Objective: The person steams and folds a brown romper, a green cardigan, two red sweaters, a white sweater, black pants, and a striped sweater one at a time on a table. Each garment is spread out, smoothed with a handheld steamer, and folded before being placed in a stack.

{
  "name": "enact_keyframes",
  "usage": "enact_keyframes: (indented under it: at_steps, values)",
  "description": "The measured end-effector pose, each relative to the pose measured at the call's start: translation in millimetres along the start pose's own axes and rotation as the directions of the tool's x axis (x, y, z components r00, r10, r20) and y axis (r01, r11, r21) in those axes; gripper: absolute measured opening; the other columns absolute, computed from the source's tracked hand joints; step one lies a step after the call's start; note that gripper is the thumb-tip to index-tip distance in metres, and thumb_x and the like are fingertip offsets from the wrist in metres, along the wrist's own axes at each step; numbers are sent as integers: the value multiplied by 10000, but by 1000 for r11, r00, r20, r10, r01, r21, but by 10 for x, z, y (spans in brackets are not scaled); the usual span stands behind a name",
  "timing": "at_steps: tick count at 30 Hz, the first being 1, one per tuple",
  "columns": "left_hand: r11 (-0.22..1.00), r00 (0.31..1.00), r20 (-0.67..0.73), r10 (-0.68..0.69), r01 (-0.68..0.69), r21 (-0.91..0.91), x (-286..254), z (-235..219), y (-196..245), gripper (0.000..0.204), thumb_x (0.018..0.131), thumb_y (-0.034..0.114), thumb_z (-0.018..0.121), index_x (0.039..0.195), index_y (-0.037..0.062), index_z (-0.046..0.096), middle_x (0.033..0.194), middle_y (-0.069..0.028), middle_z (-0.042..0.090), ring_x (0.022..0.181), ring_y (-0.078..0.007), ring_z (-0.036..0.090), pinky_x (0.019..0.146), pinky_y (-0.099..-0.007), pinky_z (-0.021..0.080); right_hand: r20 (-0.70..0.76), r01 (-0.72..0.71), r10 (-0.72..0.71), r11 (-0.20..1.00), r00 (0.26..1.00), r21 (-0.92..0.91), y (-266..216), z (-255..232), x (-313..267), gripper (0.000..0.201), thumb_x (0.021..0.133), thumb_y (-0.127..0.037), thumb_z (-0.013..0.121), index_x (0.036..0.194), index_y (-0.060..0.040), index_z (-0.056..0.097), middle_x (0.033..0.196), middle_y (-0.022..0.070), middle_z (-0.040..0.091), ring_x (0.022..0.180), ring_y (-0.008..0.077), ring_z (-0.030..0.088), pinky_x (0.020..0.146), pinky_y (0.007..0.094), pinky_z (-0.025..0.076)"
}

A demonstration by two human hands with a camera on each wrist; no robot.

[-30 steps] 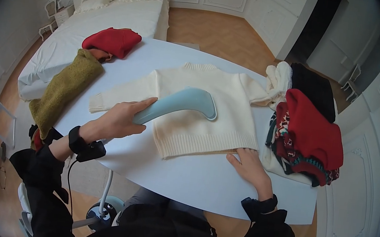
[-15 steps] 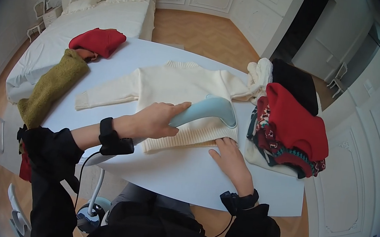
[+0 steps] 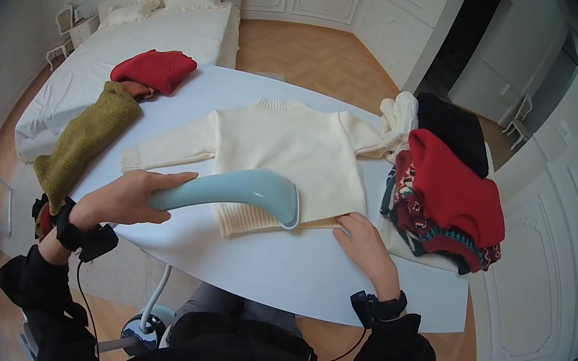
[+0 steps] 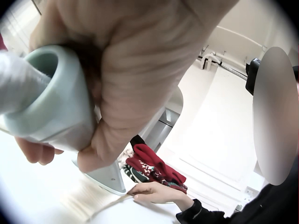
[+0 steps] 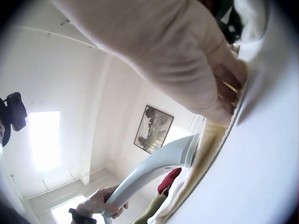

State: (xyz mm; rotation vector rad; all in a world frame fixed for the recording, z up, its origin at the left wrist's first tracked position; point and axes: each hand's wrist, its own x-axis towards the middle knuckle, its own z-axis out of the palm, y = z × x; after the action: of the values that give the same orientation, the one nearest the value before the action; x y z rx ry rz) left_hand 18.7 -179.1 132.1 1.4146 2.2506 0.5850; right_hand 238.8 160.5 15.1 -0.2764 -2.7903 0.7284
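One pale-blue steamer (image 3: 236,190) spans mid-frame, the left hand (image 3: 125,195) curled round it; right of centre, the right hand (image 3: 367,255) pinches the cream sweater (image 3: 295,134) by its hem (image 3: 327,211).

We see a plain cream sweater (image 3: 290,144) on a white bench (image 3: 233,272), with a pale blue steamer (image 3: 233,189) over its hem. From the sweater, ten o'clock gives us a red garment (image 3: 154,71), and nine o'clock an olive-green one (image 3: 86,143). At two o'clock we find an off-white knit (image 3: 398,119), then a black garment (image 3: 456,133) between two and three. At three, solid red cloth (image 3: 457,181) tops a patterned knit (image 3: 407,196) in dark red, with white motifs and teal touches. Our trousers (image 3: 236,305) are grey at six o'clock; our sleeves (image 3: 395,348), at five and eight, black.
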Motion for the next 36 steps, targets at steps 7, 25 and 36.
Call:
enact_keyframes:
  at_steps: [7, 25, 36]
  values:
    - [994, 994, 16, -107, 107, 25, -340, -160, -186, 745, 697, 55, 664, 1401, 151, 442, 972, -144, 659, 795, -223, 621, 773, -327, 488, 22, 4, -4, 1000, 1000, 22, 11, -39, 14, 271, 853, -125, 555, 1030, 76, 596, 1037, 215, 607, 979, 382, 573, 876, 392, 454]
    - [963, 881, -425, -207, 108, -246, 554, -610, -661, 709, 761, 80, 629, 1420, 48, 369, 765, -75, 576, 565, -121, 572, 523, -266, 514, -221, -227, 304, 921, 927, 316, 711, -188, 1163, 416, 848, -229, 605, 1193, -3, 547, 1021, 186, 634, 899, 286, 626, 823, 345, 478]
    - [965, 766, -591, -253, 247, -93, 1915, -906, -1836, 742, 704, 103, 625, 1399, 30, 374, 833, -164, 660, 583, -227, 641, 552, -342, 527, -597, -293, 419, 908, 684, 300, 1286, 290, 1591, 479, 852, -210, 545, 1270, 12, 474, 1194, 244, 524, 1001, 344, 562, 903, 402, 432]
